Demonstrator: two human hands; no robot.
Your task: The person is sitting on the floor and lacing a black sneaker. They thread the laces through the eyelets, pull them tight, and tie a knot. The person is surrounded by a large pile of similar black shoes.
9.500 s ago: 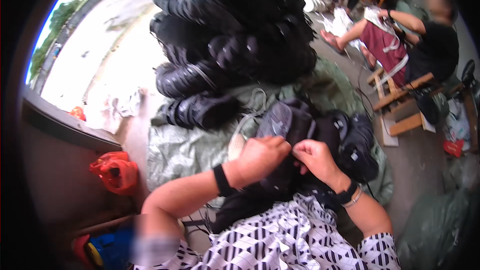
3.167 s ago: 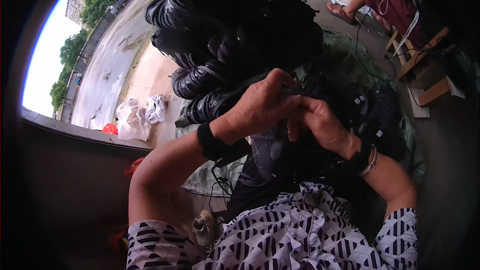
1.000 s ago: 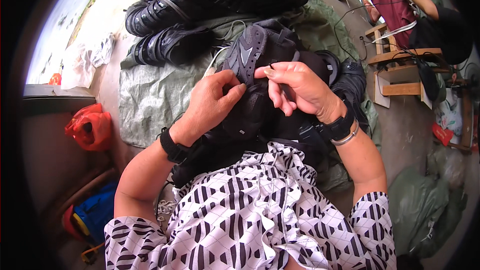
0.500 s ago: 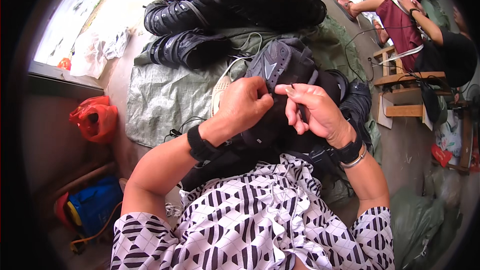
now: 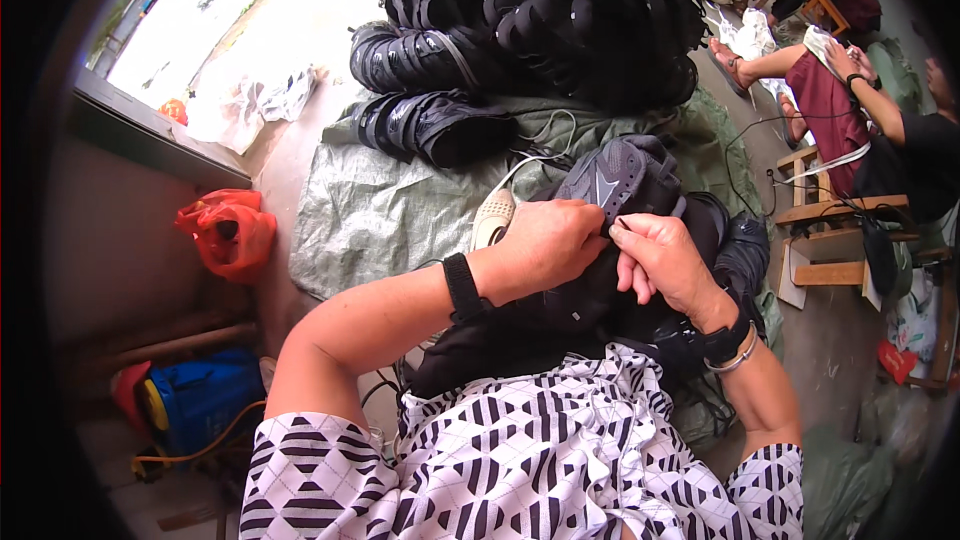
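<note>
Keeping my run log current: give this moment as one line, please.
left hand: fingers curled, grip hidden | right hand: thumb and forefinger pinching dark strand | grey shoe upper: just beyond hands

A red plastic bag (image 5: 245, 258) lies at left, beyond a blue container (image 5: 207, 400) with yellow trim. At right, a co-worker (image 5: 830, 120) in maroon and black sits near a wooden frame (image 5: 832, 274).

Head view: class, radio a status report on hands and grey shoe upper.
Left hand: fingers curled, grip hidden. Right hand: pinching a dark cord beside it. Grey shoe upper: just beyond both hands, eyelets showing. Blocking view: left hand, near edge.
</note>
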